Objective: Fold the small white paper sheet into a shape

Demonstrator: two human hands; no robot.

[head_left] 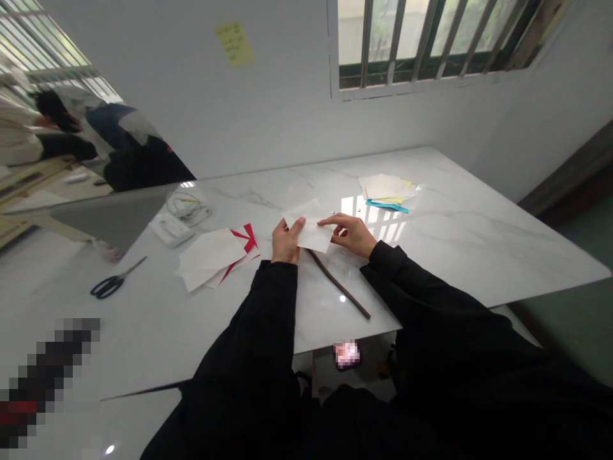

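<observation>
A small sheet of white paper (313,235) is held over the table in front of me. My left hand (286,243) grips its left side, with the thumb lying on top. On the right side, my right hand (352,235) has its index fingertip on the paper and the other fingers curled by the edge; how the thumb meets the sheet is hard to see. Beneath the paper, a thin brown stick (341,286) lies slanted on the table, its far end hidden by the sheet.
White and red paper pieces (211,255), a white charger with cable (175,229) and dark-handled scissors (112,284) lie leftward on the marble-patterned table (460,249). Cream, yellow and blue papers (385,190) lie at the back right. A yellow note (234,45) hangs on the wall.
</observation>
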